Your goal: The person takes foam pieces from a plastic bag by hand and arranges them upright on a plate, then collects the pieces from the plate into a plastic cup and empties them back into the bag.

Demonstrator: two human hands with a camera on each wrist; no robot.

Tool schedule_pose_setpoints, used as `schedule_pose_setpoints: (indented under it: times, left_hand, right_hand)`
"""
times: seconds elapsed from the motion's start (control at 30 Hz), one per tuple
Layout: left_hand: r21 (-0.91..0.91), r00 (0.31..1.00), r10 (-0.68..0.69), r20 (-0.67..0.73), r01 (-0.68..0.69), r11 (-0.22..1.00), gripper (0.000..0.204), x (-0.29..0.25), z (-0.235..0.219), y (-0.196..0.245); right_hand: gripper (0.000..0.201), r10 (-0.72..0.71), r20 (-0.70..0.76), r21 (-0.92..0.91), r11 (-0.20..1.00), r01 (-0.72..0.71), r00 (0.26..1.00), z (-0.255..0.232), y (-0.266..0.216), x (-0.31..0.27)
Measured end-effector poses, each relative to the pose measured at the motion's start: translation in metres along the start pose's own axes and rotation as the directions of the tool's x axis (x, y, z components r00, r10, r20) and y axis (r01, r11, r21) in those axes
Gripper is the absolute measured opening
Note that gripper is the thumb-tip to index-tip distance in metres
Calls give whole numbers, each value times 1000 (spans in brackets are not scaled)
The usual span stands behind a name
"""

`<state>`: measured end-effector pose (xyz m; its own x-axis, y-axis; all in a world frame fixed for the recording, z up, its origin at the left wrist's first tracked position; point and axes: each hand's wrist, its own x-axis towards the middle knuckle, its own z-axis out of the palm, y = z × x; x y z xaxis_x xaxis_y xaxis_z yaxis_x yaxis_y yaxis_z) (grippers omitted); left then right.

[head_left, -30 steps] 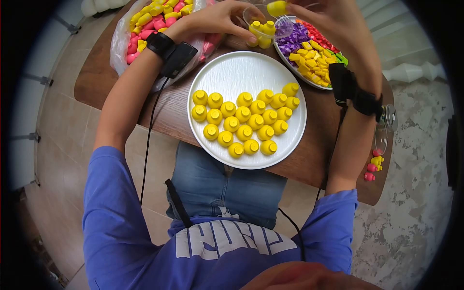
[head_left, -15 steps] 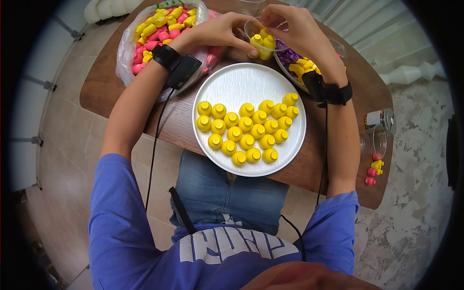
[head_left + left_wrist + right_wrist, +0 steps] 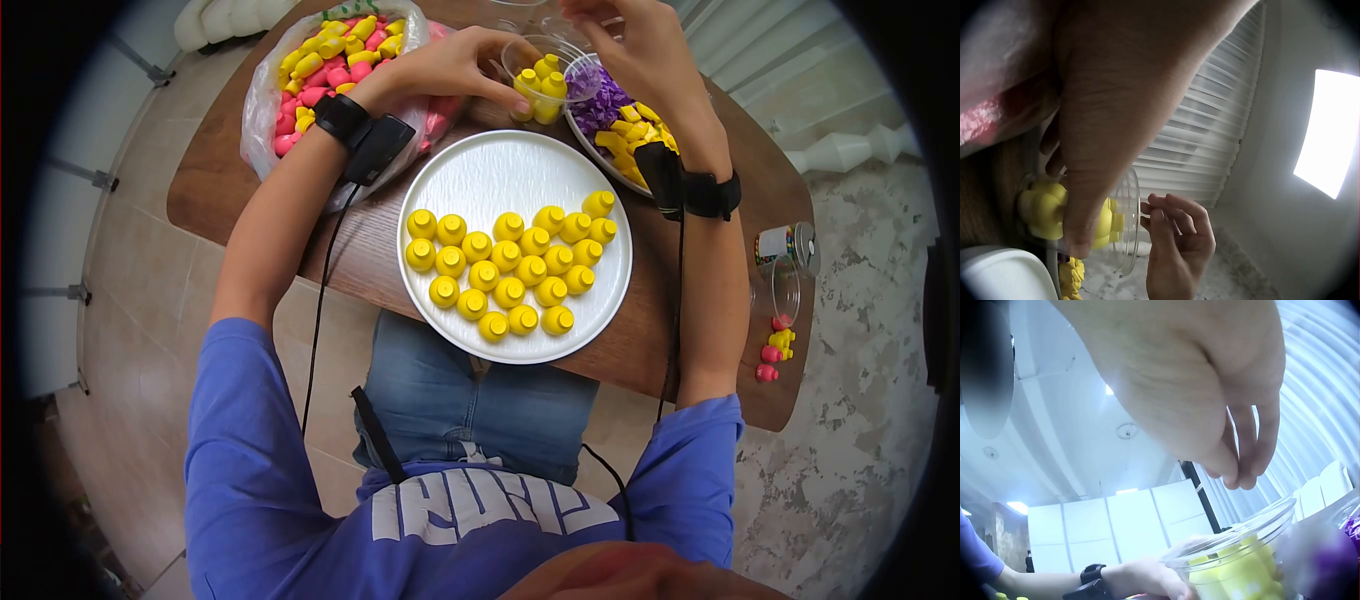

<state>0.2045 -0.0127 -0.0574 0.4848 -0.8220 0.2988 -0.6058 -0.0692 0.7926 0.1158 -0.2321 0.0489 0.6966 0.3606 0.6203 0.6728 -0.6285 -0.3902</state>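
A clear plastic cup [image 3: 548, 82] holding several yellow bottle-shaped pieces stands behind the round white plate [image 3: 515, 170]. My left hand [image 3: 462, 68] grips the cup's side, its thumb across the wall in the left wrist view [image 3: 1082, 219]. Above and right of the cup is my right hand [image 3: 640, 50], its fingers bent loosely and holding nothing; the right wrist view shows its fingertips [image 3: 1246, 481] above the cup's rim [image 3: 1235, 540]. Several yellow pieces [image 3: 508, 292] stand on the plate.
At the back left lies a plastic bag [image 3: 262, 110] of pink and yellow pieces. A plate with purple shreds [image 3: 598, 108] and yellow chunks [image 3: 625, 140] is partly under my right arm. A jar [image 3: 775, 243], a tipped clear cup [image 3: 786, 295] and small pink pieces [image 3: 768, 372] lie at the right.
The yellow piece that my right hand held is out of that hand, and the cup looks fuller. My right hand has lifted off the cup, up and right. My left hand stays on the cup.
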Motion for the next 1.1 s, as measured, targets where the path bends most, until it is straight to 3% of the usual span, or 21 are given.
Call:
schedule_pose_setpoints:
  times: [0.07,0.27,0.43,0.5,0.57,0.63,0.67,0.77,0.87,0.97,1.03,1.1]
  left_hand:
    - [104,998,-48,-49,53,993,70,-4,1,15]
    - [62,991,-86,-106,93,994,70,-3,-3,18]
    - [156,986,-87,-141,109,982,68,4,-22,48]
    - [134,983,-69,-170,93,987,64,9,-31,56]
    - [201,980,-86,-179,122,972,61,13,-41,67]
    - [45,966,-193,-172,203,978,58,12,-48,80]
    - [55,965,-197,-172,209,976,58,9,-51,88]
    - [97,959,-192,-209,216,972,56,-7,-66,107]
    - [118,907,-327,-264,367,923,55,-41,-82,119]
    - [143,877,-371,-304,427,893,56,-79,-102,120]
    - [184,865,-374,-335,449,874,54,-104,-112,125]
    - [325,821,-394,-413,537,779,55,-122,-115,134]
  right_hand:
    - [14,15,-54,-8,1000,-16,998,-5,-5,3]
    - [15,15,-143,30,999,-11,990,-22,-24,6]
    - [14,-41,-226,3,999,42,973,-47,-37,1]
    - [12,79,-187,65,996,-68,979,-57,-39,3]
    - [13,6,-225,29,1000,1,974,-59,-28,2]
    - [14,-61,-251,-6,998,62,966,-64,-28,0]
    - [14,-53,-234,-2,999,54,971,-68,-33,-3]
    - [13,-25,-206,30,999,32,978,-76,-56,-10]
    - [13,-11,-175,86,996,27,985,-79,-74,-18]
    - [14,-29,-153,116,992,47,988,-80,-81,-24]
    - [13,1,-63,152,988,9,998,-78,-82,-30]
    - [11,-34,-78,219,974,50,996,-60,-66,-42]
